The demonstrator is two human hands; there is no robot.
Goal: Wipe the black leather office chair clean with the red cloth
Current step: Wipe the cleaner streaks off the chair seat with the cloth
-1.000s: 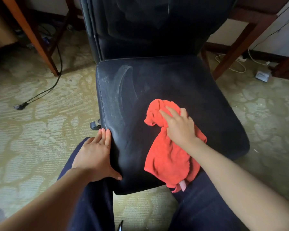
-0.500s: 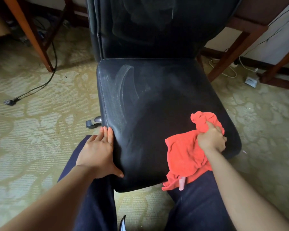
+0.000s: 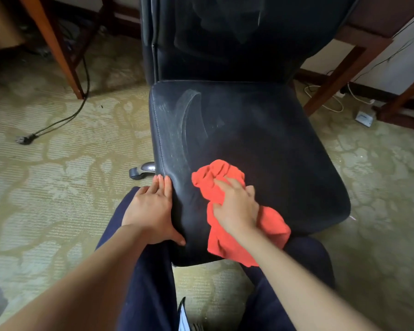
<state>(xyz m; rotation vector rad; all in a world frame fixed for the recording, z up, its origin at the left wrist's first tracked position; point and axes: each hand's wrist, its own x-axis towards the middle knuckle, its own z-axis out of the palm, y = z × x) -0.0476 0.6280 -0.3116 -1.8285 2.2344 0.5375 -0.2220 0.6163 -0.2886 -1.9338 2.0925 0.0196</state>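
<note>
The black leather office chair (image 3: 261, 130) fills the middle of the head view, its seat dusty with a curved pale streak at the left. The red cloth (image 3: 215, 177) lies bunched on the front left part of the seat. My right hand (image 3: 236, 206) presses flat on the cloth, fingers spread over it. My left hand (image 3: 151, 209) grips the seat's front left corner, thumb under the edge. The chair's backrest rises at the top of the view.
Patterned beige carpet (image 3: 46, 187) surrounds the chair. A black power cable (image 3: 65, 118) runs across the floor at left beside a wooden table leg (image 3: 55, 48). More wooden legs and white cables (image 3: 332, 101) stand at right. A chair caster (image 3: 141, 169) shows under the seat's left side.
My right hand swept the cloth from the seat's middle to its front right edge, then back left to the front left area. The left hand kept its hold on the corner.
</note>
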